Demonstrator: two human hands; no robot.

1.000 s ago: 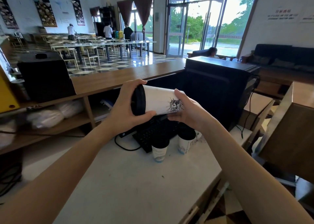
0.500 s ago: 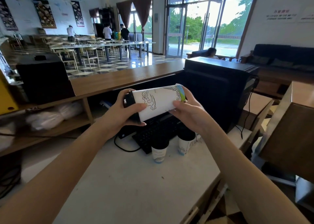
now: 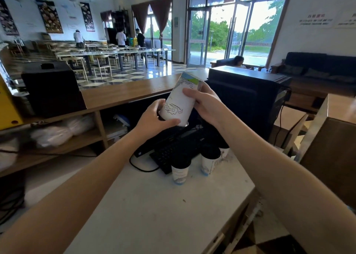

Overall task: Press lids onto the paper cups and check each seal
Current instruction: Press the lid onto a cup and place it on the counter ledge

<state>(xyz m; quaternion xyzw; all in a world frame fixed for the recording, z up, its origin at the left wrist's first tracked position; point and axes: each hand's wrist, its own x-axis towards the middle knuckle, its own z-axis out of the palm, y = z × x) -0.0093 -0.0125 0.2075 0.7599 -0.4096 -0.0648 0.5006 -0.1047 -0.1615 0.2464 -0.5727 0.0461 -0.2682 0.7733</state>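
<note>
I hold a white paper cup (image 3: 178,104) with a line drawing nearly upside down above the keyboard, its base up and its lidded end down. My left hand (image 3: 154,118) wraps the lower, lidded end, hiding most of the black lid. My right hand (image 3: 204,103) grips the cup's upper side near its base. Two more paper cups with black lids (image 3: 180,172) (image 3: 210,162) stand upright on the white counter (image 3: 154,215) below my hands.
A black keyboard (image 3: 173,149) with a cable lies behind the standing cups. A black monitor (image 3: 248,99) stands at the right, a black box (image 3: 51,88) on the wooden shelf at the left. The counter's edge drops off on the right. People stand far back in the dining hall.
The cup has turned from lying sideways, lid to the left, to nearly upside down with its lid end low. Both hands stayed on it and shifted with the turn.
</note>
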